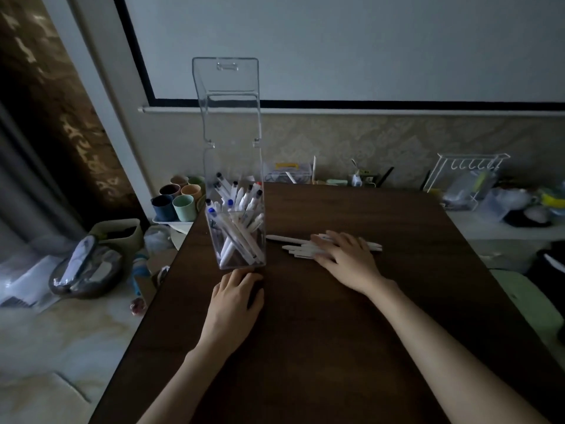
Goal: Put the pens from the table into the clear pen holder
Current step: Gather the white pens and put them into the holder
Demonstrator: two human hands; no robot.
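Observation:
A tall clear pen holder (234, 166) stands near the dark wooden table's left edge with its lid tipped up. Several white pens with dark or blue caps lean inside it. To its right, a bunch of white pens (301, 250) lies flat on the table. My right hand (344, 255) rests palm down on top of that bunch with its fingers spread. My left hand (235, 304) lies flat on the table just in front of the holder's base and holds nothing.
The dark wooden table (336, 332) fills the middle. Several coloured cups (175, 201) stand left of the table beyond the holder. A white wire rack (467, 179) and clutter sit on a shelf at the back right. Bags lie on the floor at left.

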